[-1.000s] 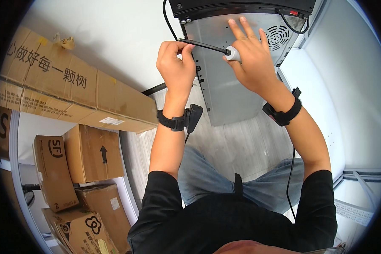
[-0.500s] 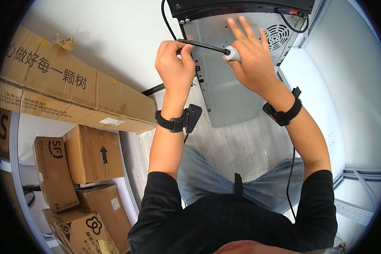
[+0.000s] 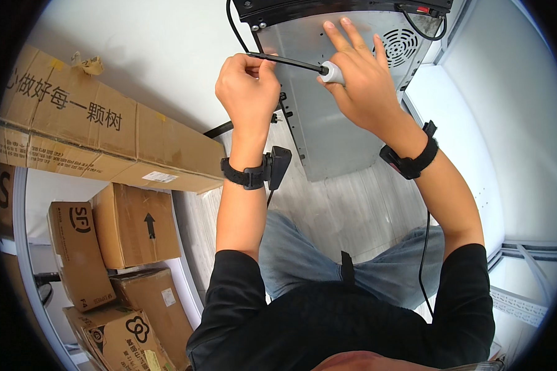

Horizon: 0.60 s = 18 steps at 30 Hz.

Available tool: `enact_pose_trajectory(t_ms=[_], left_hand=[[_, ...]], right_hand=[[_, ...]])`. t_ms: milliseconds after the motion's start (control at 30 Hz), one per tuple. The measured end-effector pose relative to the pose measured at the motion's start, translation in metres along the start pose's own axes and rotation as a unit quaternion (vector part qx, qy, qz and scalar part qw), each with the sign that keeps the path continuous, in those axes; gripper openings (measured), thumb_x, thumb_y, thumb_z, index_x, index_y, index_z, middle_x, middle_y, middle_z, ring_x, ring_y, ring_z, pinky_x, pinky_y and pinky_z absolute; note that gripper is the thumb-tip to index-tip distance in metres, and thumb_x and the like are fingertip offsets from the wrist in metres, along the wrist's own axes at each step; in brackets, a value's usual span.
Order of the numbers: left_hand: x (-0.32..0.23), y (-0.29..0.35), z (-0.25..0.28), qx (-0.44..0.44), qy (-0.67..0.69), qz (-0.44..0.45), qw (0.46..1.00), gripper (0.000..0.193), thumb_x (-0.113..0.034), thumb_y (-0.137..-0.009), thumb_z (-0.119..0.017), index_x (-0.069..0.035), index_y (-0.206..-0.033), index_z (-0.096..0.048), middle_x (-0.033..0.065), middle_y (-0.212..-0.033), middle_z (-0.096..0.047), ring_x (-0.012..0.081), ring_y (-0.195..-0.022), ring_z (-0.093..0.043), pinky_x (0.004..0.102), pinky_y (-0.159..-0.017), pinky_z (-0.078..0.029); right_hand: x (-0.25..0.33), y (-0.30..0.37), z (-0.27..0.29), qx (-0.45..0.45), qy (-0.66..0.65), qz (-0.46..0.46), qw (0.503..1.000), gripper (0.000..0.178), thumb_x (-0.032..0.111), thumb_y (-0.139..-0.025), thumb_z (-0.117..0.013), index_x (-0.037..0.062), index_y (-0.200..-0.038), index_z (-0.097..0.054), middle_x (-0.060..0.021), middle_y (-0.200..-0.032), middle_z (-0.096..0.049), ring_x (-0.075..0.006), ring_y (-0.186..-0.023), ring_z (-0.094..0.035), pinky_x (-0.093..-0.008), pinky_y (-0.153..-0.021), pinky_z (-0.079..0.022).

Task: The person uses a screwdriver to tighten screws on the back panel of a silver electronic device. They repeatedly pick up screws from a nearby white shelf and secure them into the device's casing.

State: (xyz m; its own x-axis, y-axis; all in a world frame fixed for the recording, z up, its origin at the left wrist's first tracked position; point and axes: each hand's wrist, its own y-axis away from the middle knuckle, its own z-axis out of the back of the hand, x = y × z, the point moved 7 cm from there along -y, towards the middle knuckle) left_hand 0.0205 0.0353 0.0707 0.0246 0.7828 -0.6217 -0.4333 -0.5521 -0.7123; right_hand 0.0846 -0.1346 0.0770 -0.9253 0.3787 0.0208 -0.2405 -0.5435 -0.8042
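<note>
Right hand [image 3: 364,86] holds screwdriver [image 3: 332,72] over metal panel [image 3: 328,136] near white wall [image 3: 161,49].

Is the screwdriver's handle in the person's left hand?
No, the screwdriver's pale handle sits in the right hand, while the left hand is at the dark shaft's far end.

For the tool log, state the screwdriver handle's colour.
The screwdriver handle shows light grey at its exposed end, in the head view.

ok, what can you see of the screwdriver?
The screwdriver has a long, slim black shaft, metal by its look, and a pale grey handle mostly hidden by the right hand holding it. Its shaft points left, tilted slightly upward in view. The left hand's fingers meet the far end; tip shape is unclear.
</note>
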Motion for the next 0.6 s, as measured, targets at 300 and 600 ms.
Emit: enact_pose_trajectory(t_ms=[300, 600], left_hand=[[0.0061, 0.0, -0.0017, -0.006, 0.08, 0.007, 0.997, 0.008, 0.002, -0.071, -0.065, 0.0, -0.076, -0.059, 0.0083, -0.066, -0.064, 0.014, -0.058, -0.06, 0.0264, -0.057, -0.049], [0.0007, 0.0024, 0.0006, -0.021, 0.047, -0.012, 0.999, 0.021, -0.012, -0.075, -0.076, -0.001, -0.084, -0.06, 0.0049, -0.065, -0.063, 0.0096, -0.058, -0.059, 0.0216, -0.056, -0.046]], right_hand=[[0.0, -0.0002, 0.0001, -0.01, 0.005, 0.002, 1.0, 0.017, 0.016, -0.074, -0.069, 0.0062, -0.077, -0.056, -0.0121, -0.134, -0.05, -0.0296, -0.131, -0.037, -0.0626, -0.098, -0.028], [-0.0017, 0.0012, 0.0021, -0.003, 0.009, 0.017, 1.0, 0.019, 0.015, -0.072, -0.07, 0.0053, -0.079, -0.055, -0.0118, -0.135, -0.049, -0.0291, -0.132, -0.036, -0.0633, -0.098, -0.028]])
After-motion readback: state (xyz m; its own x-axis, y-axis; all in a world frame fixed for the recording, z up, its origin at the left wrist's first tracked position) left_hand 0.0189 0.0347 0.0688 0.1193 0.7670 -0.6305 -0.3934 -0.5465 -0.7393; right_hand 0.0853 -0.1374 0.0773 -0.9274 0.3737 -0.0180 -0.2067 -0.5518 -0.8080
